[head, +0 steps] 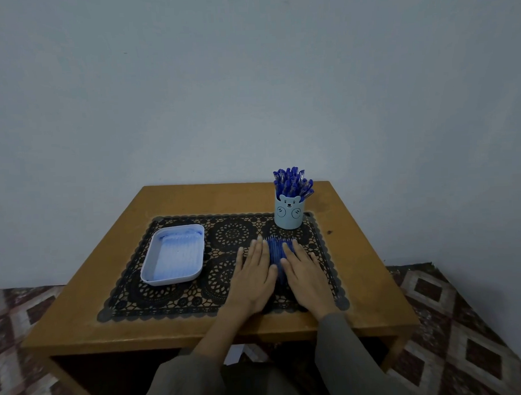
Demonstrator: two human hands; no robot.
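Right of the white plastic tray (170, 279) on the desk (93, 294), your left hand (254, 275) lies flat, its fingers (260, 251) straight and close together. It flanks the bundle of blue pens (277, 252) on the lace mat (225, 234), with your right hand (304, 273) mirroring it in front of the bear-faced pen cup (288, 215). Press inward evenly and keep both hands low, so the pens square up rather than roll over one another.

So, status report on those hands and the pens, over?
Left hand, right hand: flat, fingers straight, flanking the pile of blue plastic pens on the black lace mat. Pale-blue bear-face cup of pens stands just behind, apart.
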